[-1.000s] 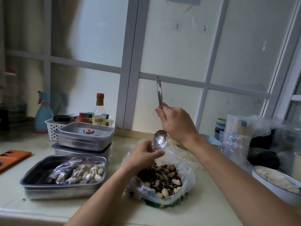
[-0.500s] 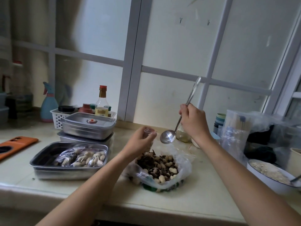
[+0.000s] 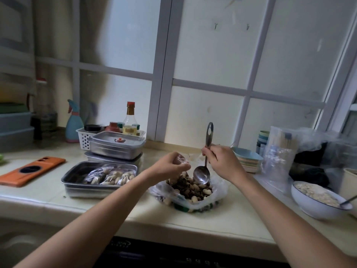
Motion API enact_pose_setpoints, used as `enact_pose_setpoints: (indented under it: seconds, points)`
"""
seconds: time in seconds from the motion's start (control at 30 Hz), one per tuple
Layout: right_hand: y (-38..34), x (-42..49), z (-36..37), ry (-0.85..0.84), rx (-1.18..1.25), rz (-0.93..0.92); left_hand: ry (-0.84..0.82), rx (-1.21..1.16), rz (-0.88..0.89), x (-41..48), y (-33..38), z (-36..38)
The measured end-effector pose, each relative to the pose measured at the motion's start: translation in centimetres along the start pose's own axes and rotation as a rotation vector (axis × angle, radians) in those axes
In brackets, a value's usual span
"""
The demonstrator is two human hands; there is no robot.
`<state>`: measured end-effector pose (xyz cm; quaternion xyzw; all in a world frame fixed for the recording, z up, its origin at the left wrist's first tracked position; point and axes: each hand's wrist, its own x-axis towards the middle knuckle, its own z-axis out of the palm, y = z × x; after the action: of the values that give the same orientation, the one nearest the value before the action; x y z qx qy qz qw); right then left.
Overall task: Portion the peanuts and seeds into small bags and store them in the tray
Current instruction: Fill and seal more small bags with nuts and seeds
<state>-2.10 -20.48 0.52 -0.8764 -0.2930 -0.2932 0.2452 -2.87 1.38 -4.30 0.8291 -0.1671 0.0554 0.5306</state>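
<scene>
Portioning at the tabletop (image 3: 135, 213).
The tray (image 3: 77, 172), at left, held filled bags (image 3: 110, 176). The left grip (image 3: 170, 168) pinched a small bag (image 3: 181, 161) over the open nut bag (image 3: 218, 191); the right grip (image 3: 222, 163) was curled round the spoon (image 3: 201, 174) handle, bowl down at the nuts.

Curled fingers of the left hand (image 3: 170, 168) cover most of the small clear bag (image 3: 181, 159), so its mouth and contents cannot be made out. The right hand (image 3: 222, 161) hides the middle of the ladle (image 3: 201, 174) handle. A lidded steel box (image 3: 116, 147) covers all but the rim of the lower steel box (image 3: 114, 160). The label on the sauce bottle (image 3: 130, 120) is too small to read. The right edge cuts off a cream container (image 3: 350, 182).
</scene>
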Motion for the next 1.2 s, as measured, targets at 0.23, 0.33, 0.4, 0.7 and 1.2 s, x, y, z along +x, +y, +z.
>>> enact_pose_setpoints:
  seconds: [0.23, 0.33, 0.4, 0.7, 1.2]
  points:
    - [-0.6, -0.9, 0.4, -0.057, 0.059, 0.030, 0.013, -0.122, -0.062, -0.3, 0.1, -0.4]
    - [-0.9, -0.8, 0.2, -0.008, 0.062, 0.085, 0.001, -0.117, -0.066, -0.3, 0.3, -0.7]
    - [-0.9, -0.8, 0.1, 0.001, 0.037, 0.137, -0.014, -0.111, -0.073, -0.1, 0.3, -0.9]
    - [1.5, -1.7, 1.2, 0.001, 0.358, 0.657, -0.026, -0.102, -0.106, 0.1, -0.2, -0.9]
    - [3.4, -0.4, -1.4, 0.099, 0.350, 0.685, -0.090, -0.074, -0.144, 0.6, 0.5, -0.8]
